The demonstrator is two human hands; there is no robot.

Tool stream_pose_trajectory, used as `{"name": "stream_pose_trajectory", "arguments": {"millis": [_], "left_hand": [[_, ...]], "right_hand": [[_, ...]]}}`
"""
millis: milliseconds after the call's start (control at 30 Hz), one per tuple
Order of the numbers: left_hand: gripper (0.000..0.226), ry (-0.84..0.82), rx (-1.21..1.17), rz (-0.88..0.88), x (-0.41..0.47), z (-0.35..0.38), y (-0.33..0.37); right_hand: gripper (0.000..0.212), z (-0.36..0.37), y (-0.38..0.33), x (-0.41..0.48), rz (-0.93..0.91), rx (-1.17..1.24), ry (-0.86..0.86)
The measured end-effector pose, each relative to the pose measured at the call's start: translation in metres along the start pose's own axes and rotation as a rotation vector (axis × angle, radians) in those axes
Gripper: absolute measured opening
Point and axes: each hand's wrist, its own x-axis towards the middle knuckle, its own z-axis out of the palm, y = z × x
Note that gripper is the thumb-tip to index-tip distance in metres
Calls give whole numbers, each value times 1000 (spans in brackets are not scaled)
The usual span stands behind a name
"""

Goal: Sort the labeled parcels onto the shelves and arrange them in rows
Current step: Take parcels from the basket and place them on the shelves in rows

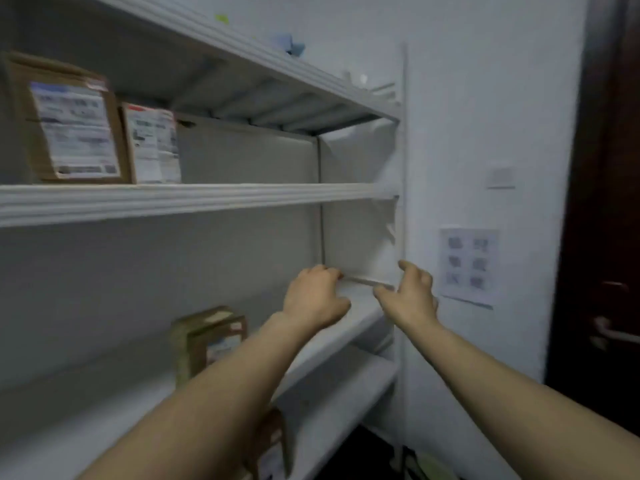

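Curling the fingers of my left hand (317, 296) over one end of a thin flat parcel (367, 281), I spread my right hand (412, 292) about the other end; blur hides that contact. The parcel sits at the right end of the shelf (346, 344), well apart from a brown box (211, 337).

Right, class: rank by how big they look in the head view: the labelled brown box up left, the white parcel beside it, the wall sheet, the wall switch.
1. Brown box.
2. White parcel and wall sheet look alike; unranked.
3. Switch.
Distances from the camera differ, so real sizes stay unsure.
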Motion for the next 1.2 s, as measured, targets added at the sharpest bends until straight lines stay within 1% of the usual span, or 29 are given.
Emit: {"name": "stream_pose_trajectory", "arguments": {"millis": [133, 300, 433, 633, 767, 867, 933, 1033, 1067, 1100, 1200], "left_hand": [[56, -191, -128, 116, -21, 59, 94], [56, -384, -228, 309, -71, 129, 240], [56, -526, -306, 492, -129, 176, 378], [56, -741, -440, 692, -248, 228, 585], [57, -827, -462, 782, -319, 251, 687], [59, -877, -451, 849, -351, 266, 753], [56, -874, -455, 886, -364, 273, 794], [43, -844, -459, 932, -374, 289, 852], [43, -840, -472, 936, -375, 296, 870], [50, -834, -492, 935, -375, 304, 890], [79, -781, -549, 930, -368, 330, 950]], "right_hand": [[53, -92, 79, -44, 204, -39, 72], [33, -223, 187, -115, 411, -27, 252], [32, -338, 260, -197, 555, -68, 375], [32, -520, 350, -338, 763, -119, 614], [31, -612, 386, -420, 862, -135, 812], [30, -659, 406, -459, 916, -98, 907], [30, -683, 423, -477, 928, -63, 959], [32, -714, 453, -492, 947, -40, 1026], [32, -724, 464, -493, 955, -41, 1042], [31, -735, 475, -493, 957, -40, 1061], [30, -768, 506, -485, 950, -29, 1115]]}}
